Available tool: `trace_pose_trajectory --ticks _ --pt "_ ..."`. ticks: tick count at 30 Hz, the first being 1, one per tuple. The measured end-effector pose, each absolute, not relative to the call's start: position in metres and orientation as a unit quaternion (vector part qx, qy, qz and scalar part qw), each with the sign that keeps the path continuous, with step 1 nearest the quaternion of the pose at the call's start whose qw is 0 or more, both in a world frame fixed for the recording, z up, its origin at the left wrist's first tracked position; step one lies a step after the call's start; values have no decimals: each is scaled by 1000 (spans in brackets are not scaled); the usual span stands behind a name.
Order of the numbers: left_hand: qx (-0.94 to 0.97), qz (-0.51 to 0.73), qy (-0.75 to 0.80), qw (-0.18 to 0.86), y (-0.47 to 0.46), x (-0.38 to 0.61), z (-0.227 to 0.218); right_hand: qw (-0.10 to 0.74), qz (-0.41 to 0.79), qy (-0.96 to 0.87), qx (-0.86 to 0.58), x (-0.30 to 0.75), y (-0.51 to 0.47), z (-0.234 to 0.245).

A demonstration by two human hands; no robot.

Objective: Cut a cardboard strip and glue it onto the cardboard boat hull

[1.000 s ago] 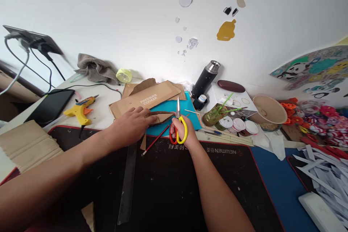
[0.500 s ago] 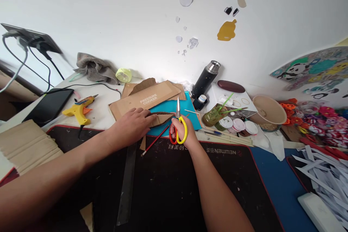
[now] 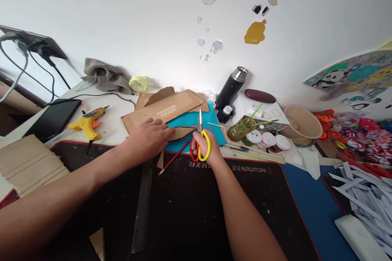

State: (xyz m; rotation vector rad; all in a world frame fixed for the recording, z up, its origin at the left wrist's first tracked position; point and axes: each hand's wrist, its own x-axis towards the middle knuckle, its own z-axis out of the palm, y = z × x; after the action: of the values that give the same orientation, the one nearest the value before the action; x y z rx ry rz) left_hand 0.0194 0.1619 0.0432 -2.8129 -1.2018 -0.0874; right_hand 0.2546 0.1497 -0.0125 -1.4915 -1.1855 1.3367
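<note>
My left hand (image 3: 151, 138) is closed over the wide end of a pointed cardboard piece (image 3: 181, 132), fingers bent on its top. The far tip of the piece reaches my right hand (image 3: 211, 146), which is wrapped round scissors (image 3: 204, 147) with one red and one yellow handle. Their blades point up and away, close together; whether the right fingertips also pinch the cardboard tip I cannot tell. Beneath lies a blue sheet (image 3: 216, 120). Behind the left hand is a cardboard panel (image 3: 143, 116) printed "PRESSURE COOKER". A red pencil (image 3: 174, 158) lies just below the piece.
A clear ruler (image 3: 142, 208) lies on the black mat (image 3: 183, 212). A yellow glue gun (image 3: 88, 124) is at left. Behind on the right stand a black flask (image 3: 230, 89), a jar with green sticks (image 3: 240, 130) and paint pots (image 3: 268, 139). Paper strips (image 3: 364, 200) are far right.
My left fingers have settled lower over the cardboard piece, and its upper face looks flatter. The scissors stay in my right hand, nearly unmoved. The whole view has shifted slightly.
</note>
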Motion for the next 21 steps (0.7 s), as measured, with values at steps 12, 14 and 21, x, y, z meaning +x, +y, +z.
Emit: trace_pose_trajectory --ticks 12,14,21 --pt "-922 -25 -379 73 161 19 36 398 531 -469 -583 255 149 -11" --pt "-922 -24 -379 74 161 19 36 398 531 -469 -582 255 149 -11" --pt "-928 -28 -365 69 163 16 35 396 540 -455 -587 252 151 -12"
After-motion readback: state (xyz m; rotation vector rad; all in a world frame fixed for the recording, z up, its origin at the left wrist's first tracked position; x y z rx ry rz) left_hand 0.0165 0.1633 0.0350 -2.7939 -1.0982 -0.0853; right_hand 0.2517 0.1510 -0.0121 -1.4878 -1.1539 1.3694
